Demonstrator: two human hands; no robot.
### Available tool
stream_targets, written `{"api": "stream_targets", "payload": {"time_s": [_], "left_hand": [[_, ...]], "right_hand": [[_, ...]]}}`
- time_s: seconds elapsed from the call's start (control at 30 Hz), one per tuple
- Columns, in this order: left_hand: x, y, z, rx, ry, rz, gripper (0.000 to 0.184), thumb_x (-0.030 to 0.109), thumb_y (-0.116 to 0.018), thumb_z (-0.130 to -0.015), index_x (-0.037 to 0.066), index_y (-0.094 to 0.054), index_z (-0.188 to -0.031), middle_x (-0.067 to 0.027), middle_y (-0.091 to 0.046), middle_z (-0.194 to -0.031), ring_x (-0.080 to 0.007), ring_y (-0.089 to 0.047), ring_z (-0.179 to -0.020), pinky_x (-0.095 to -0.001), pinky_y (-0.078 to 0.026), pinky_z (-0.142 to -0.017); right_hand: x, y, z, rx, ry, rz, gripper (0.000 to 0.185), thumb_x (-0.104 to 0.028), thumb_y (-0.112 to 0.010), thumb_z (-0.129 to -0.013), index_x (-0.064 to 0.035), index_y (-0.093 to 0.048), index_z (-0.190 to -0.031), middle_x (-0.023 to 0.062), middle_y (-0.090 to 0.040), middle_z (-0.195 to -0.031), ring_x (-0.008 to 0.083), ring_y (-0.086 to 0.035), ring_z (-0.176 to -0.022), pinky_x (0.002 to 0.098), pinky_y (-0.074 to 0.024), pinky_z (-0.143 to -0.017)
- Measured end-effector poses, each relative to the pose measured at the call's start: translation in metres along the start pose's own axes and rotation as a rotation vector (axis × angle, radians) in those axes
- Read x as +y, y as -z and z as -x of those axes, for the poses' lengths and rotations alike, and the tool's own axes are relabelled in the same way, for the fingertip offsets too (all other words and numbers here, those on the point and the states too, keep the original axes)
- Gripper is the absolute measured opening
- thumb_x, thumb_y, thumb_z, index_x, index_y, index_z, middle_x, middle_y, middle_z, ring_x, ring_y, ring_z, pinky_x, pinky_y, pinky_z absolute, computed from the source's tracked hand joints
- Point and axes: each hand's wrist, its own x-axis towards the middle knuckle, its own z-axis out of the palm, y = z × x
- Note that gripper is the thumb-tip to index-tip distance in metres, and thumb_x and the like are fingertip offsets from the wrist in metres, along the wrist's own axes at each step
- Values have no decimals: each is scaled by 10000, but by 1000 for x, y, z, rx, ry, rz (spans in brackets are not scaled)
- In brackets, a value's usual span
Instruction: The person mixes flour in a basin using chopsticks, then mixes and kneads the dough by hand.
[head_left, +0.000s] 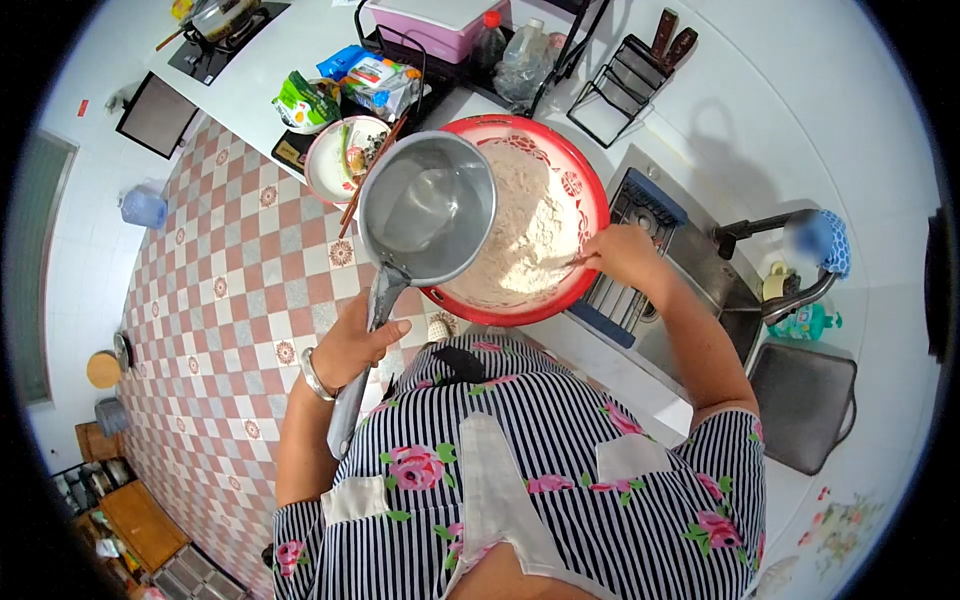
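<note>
My left hand [352, 345], with a bracelet at the wrist, is closed round the handle of a grey metal water dipper [376, 225]. The dipper holds clear water and hangs over the left edge of a red-rimmed basin [592, 190]. Pale flour [540, 230] lies in the basin, heaped toward its right side. At the basin's right rim is my right hand [625, 258], its fingers closed over the flour's edge. A thin thing seems to stick out of them into the flour, too small to make out.
Left of the basin sit a plate [322, 165] with food scraps, brown chopsticks [352, 205] and several food packets [375, 80]. To the right are a sink [690, 335] with a black faucet [740, 235] and a rack [630, 265]. A knife rack [625, 90] stands behind.
</note>
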Motion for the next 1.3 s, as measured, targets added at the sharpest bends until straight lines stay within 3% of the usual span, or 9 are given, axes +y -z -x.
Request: {"api": "stream_targets", "payload": {"time_s": [0.1, 0.33, 0.5, 0.63, 0.83, 0.93, 1.13, 1.23, 1.3], "left_hand": [[5, -4, 0, -9, 7, -39, 528, 406, -716, -825, 12, -452, -1058, 18, -454, -665, -67, -425, -500, -220, -372, -440], [13, -8, 1, -77, -26, -110, 565, 412, -698, -832, 2, -437, -1119, 3, -469, -682, -76, -451, -506, -231, -400, -453], [5, -9, -6, -94, -67, -142, 568, 404, -687, -837, 0, -423, -1135, -10, -465, -703, -80, -459, -512, -235, -409, -453], [11, -9, -7, -97, -121, -156, 566, 399, -686, -840, 2, -419, -1142, -8, -465, -706, -82, -460, -513, -235, -410, -456], [15, -10, -5, -19, -30, -178, 513, 380, -689, -847, 18, -437, -1110, 8, -460, -676, -79, -453, -505, -232, -403, -453], [12, -7, -6, -18, -53, -95, 491, 377, -693, -849, 17, -446, -1075, 15, -455, -652, -71, -445, -500, -230, -387, -442], [13, -3, -4, -9, -70, -36, 473, 366, -695, -854, 14, -446, -1047, 22, -454, -653, -66, -433, -488, -223, -367, -427], [8, 2, -4, -27, -64, -13, 719, 370, -689, -850, -1, -349, -1365, 4, -468, -711, -72, -441, -512, -221, -397, -453], [9, 3, -3, -27, -56, -6, 727, 369, -690, -849, -4, -342, -1366, 9, -459, -702, -69, -436, -510, -220, -391, -450]], "right_hand": [[-11, -31, -17, 16, 67, 76, 199, -331, -632, -821, -175, -716, -912, 59, -692, -907, 263, -665, -858, 406, -525, -704], [-20, -5, -24, 165, -207, -84, 200, -327, -586, -872, -179, -708, -928, 55, -691, -876, 249, -670, -805, 401, -532, -670], [-30, -42, -43, 435, -263, -45, 192, -294, -599, -847, -135, -703, -869, 142, -675, -803, 295, -673, -757, 424, -535, -631], [-38, -53, -26, 210, -133, 2, 177, -241, -599, -827, -102, -709, -838, 126, -689, -782, 294, -687, -739, 412, -548, -628], [-14, 9, 16, 209, -345, 130, 175, -145, -556, -826, -89, -723, -818, 127, -705, -797, 284, -704, -751, 408, -557, -641], [-29, -6, 8, 44, -355, 199, 183, -140, -553, -825, -81, -726, -833, 127, -708, -812, 271, -706, -771, 404, -557, -650], [-71, -45, -22, 85, -105, 51, 198, -152, -549, -815, -56, -721, -834, 156, -703, -847, 278, -701, -795, 399, -551, -654], [-87, -42, -42, 152, -110, -2, 201, -157, -543, -818, -63, -721, -830, 155, -700, -840, 286, -697, -790, 404, -547, -653], [-80, -38, -56, 189, -191, -20, 189, -154, -545, -815, -78, -718, -811, 142, -697, -818, 292, -693, -777, 407, -543, -653]]}}
